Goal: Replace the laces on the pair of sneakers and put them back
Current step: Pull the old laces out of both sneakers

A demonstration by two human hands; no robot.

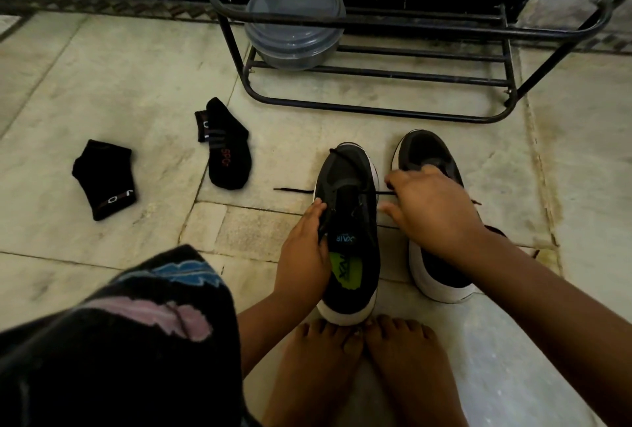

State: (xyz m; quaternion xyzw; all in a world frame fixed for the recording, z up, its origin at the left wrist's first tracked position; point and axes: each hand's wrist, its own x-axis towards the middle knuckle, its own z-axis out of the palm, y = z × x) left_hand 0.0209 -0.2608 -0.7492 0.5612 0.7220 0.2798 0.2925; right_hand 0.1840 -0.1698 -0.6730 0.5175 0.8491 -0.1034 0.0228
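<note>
**Lace Work on the Left-Hand Sneaker: Current State**

Two black sneakers with white soles stand side by side on the stone floor [102, 84], toes pointing away from the person, just in front of the person's bare feet [362, 368].

The near sneaker [349, 238] shows a green insole and a blue tongue label. The left hand [304, 252] grips its collar on the left side, fingers curled over the edge by the tongue.

The right hand [427, 208] sits between the two shoes and partly covers the second sneaker [434, 166]. Its fingers are curled at a black lace [294, 190]. The lace runs taut across the near sneaker, and its free end lies on the floor to the left. Whether the fingertips pinch the lace cannot be told for certain.

Two black socks [225, 149] [106, 180] lie on the floor to the left, well apart from the shoes. A black metal shoe rack [376, 108] stands behind the sneakers. A lidded grey container [294, 26] rests on its lower shelf.
</note>
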